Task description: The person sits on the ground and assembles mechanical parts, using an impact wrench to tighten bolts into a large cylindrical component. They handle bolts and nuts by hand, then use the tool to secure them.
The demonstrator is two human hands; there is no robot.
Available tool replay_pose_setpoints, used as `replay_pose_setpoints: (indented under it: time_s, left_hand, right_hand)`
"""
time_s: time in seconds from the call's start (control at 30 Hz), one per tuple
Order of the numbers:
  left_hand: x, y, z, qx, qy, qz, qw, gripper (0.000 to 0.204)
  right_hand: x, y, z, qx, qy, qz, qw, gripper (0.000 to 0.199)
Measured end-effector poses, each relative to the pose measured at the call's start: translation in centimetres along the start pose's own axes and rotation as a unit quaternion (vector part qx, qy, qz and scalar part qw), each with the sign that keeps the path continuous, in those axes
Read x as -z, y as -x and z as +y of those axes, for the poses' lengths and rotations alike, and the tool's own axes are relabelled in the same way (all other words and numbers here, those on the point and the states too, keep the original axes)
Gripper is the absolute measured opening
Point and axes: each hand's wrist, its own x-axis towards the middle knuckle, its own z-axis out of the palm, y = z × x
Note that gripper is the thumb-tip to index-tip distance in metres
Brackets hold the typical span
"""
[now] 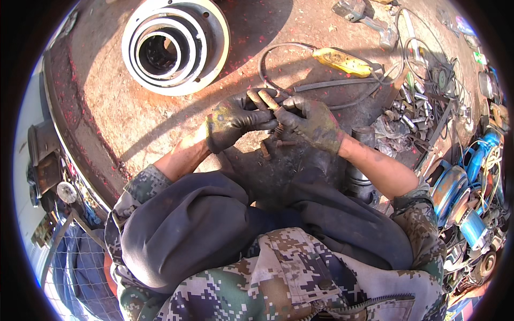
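Observation:
Both my hands wear dirty, dark-coated work gloves and meet in front of my knees. My left hand (233,120) is closed around short, rusty rod-like pieces that look like bolts (258,100). My right hand (313,123) pinches beside them, its fingers closed on the rusty bolt (269,100) nearer to it. The lower ends of these pieces are partly hidden by the gloves. Just below my hands, more rusty bolts (265,151) rest on a dark, greasy metal surface (270,179) between my knees.
A large flanged metal hub (217,51) stands at the far left. Beyond my right hand lie a yellow switch box (342,61) with a cable, a grey bar (334,84) and an impact tool (377,29). Sockets (412,109) and blue machine parts (474,227) crowd the right side.

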Motion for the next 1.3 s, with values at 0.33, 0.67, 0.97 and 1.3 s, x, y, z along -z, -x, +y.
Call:
replay_pose_setpoints:
  time_s: [0.33, 0.67, 0.97, 1.3]
  left_hand:
    - [-0.5, 0.2, 0.5, -0.010, -0.118, 0.021, 0.993, 0.064]
    - [-0.6, 0.0, 0.2, 0.012, -0.167, 0.041, 0.985, 0.071]
    - [-0.7, 0.5, 0.7, -0.014, -0.131, -0.042, 0.990, 0.059]
    - [-1.1, -0.2, 2.7, -0.053, -0.132, -0.030, 0.989, 0.077]
  right_hand:
    - [0.0, 0.4, -0.1, 0.002, 0.018, 0.016, 1.000, 0.034]
    - [0.3, -0.2, 2.9, 0.032, -0.008, 0.030, 0.999, 0.028]
    - [1.7, -2.2, 3.7, 0.129, 0.094, 0.094, 0.983, 0.025]
    - [3.0, -1.5, -1.3, 0.185, 0.212, 0.059, 0.958, 0.038]
